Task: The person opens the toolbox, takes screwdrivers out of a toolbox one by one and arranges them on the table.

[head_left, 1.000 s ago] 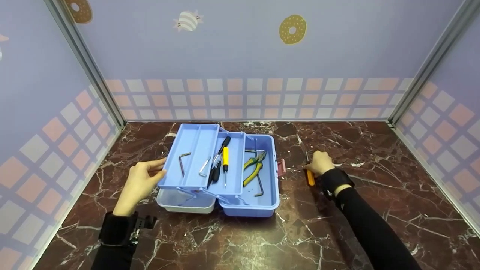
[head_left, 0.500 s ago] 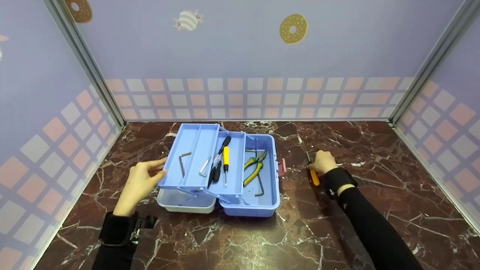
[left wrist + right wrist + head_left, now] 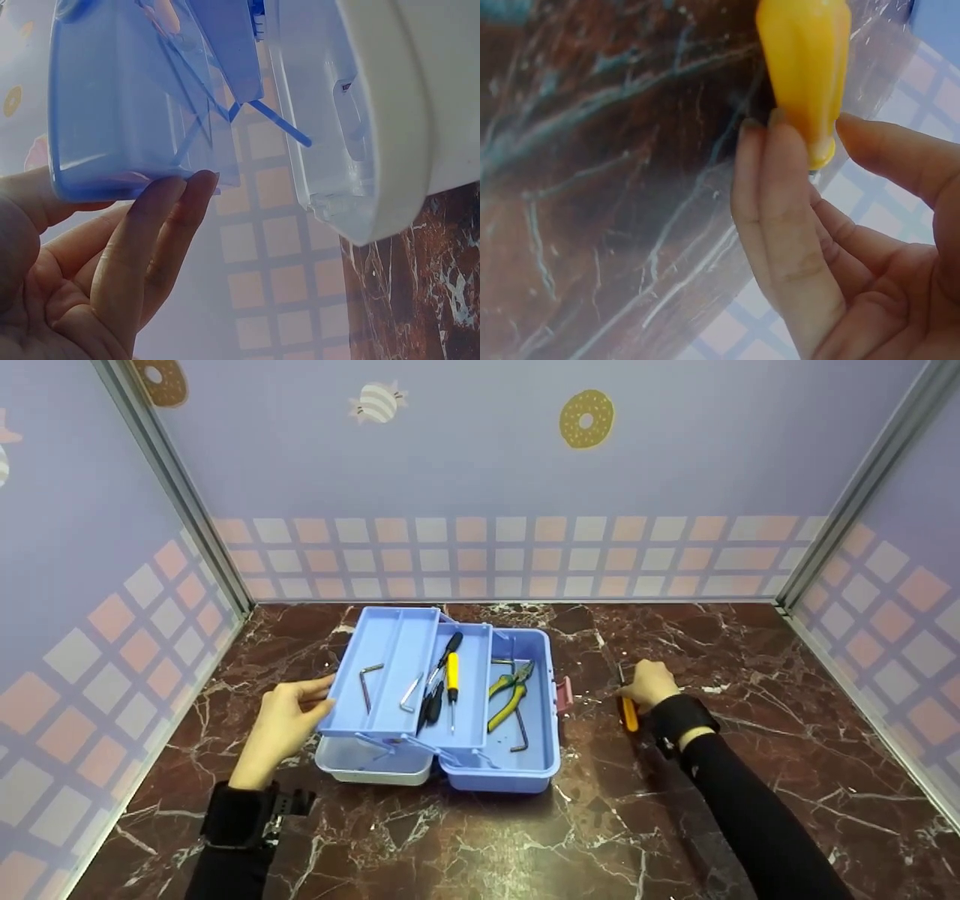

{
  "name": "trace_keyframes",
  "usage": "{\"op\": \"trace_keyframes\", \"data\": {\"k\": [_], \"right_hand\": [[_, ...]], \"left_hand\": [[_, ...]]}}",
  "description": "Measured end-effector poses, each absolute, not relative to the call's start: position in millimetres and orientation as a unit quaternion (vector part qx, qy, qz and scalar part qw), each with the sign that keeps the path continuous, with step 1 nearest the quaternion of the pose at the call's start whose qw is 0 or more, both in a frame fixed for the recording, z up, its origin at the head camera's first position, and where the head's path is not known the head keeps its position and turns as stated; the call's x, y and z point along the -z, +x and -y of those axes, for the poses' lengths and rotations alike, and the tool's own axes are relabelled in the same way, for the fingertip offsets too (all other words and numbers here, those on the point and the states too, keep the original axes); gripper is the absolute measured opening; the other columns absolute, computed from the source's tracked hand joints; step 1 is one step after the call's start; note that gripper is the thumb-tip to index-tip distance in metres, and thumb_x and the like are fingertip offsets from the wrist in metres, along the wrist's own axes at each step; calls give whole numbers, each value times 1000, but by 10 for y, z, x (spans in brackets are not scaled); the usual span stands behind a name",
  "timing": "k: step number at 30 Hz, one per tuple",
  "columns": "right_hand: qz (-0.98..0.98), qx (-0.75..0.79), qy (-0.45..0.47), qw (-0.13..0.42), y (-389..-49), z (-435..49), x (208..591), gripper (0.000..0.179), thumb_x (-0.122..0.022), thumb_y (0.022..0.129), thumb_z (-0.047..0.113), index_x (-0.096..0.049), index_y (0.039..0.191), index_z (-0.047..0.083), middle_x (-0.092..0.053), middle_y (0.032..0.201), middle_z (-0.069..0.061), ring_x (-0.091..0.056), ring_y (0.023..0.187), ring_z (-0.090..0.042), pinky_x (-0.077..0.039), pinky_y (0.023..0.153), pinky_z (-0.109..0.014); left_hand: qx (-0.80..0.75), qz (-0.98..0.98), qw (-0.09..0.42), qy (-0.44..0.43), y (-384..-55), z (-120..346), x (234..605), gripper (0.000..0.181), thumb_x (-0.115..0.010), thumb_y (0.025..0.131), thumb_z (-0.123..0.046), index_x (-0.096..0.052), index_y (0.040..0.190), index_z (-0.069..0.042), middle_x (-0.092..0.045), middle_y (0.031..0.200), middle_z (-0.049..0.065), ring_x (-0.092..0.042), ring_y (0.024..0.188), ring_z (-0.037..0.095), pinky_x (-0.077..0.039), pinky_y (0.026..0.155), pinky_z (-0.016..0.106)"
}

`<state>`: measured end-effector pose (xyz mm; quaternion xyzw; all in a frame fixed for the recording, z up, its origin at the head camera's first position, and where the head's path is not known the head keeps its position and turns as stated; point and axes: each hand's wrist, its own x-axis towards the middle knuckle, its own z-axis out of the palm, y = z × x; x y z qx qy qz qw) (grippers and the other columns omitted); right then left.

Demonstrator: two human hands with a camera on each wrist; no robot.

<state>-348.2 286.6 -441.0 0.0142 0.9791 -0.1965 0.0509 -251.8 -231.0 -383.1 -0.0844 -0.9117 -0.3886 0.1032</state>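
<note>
My left hand [image 3: 285, 727] pinches the left edge of the raised blue tray [image 3: 379, 675] of a fold-out toolbox [image 3: 499, 782]. In the left wrist view, its thumb and fingers lie on either side of the tray wall [image 3: 112, 135]. On the right, my right hand [image 3: 649, 686] pinches a screwdriver [image 3: 630, 715] by its orange-yellow handle, close to the tabletop. The right wrist view shows the handle [image 3: 806, 67] between thumb and fingers; most of the shaft is hidden there. In the head view, the thin shaft points away from me.
Hex keys [image 3: 365, 688], a yellow screwdriver [image 3: 452, 682] and black-handled screwdrivers [image 3: 431, 706] lie in the trays. Pliers [image 3: 510, 694] and another hex key [image 3: 520, 731] lie in the base. A pink latch [image 3: 564, 694] sticks out right. Walls enclose the marbled table [image 3: 480, 847].
My right hand has shifted slightly right, and the screwdriver's handle has moved a little right with it. The left hand and toolbox stay in place.
</note>
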Motion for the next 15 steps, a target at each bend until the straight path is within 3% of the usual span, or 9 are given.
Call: {"op": "trace_keyframes", "data": {"k": [5, 10, 15], "right_hand": [[-984, 175, 5, 38, -3459, -2857, 4347, 32, -73, 85, 21, -65, 84, -10, -70, 88, -31, -70, 76, -42, -59, 79, -49], [-988, 149, 9, 31, -3441, -2788, 4184, 39, -69, 89, 24, -63, 100, -13, -65, 105, -36, -66, 95, -50, -56, 83, -56], [-992, 124, 15, 11, -3442, -2669, 3999, 45, -68, 90, 27, -61, 110, -14, -62, 116, -39, -62, 104, -54, -55, 86, -61]], "left_hand": [[387, 913, 101, -86, -2517, 2313, 3832, 39, -64, 92, -3, -61, 130, 3, -71, 112, 24, -71, 102, 38, -58, 88, 45], [386, 913, 101, -81, -2511, 2315, 3838, 39, -64, 92, -3, -61, 130, 3, -71, 112, 24, -71, 101, 37, -58, 87, 45], [384, 914, 102, -85, -2518, 2319, 3839, 39, -64, 92, -4, -61, 130, 2, -71, 112, 24, -71, 102, 37, -58, 88, 45]]}}
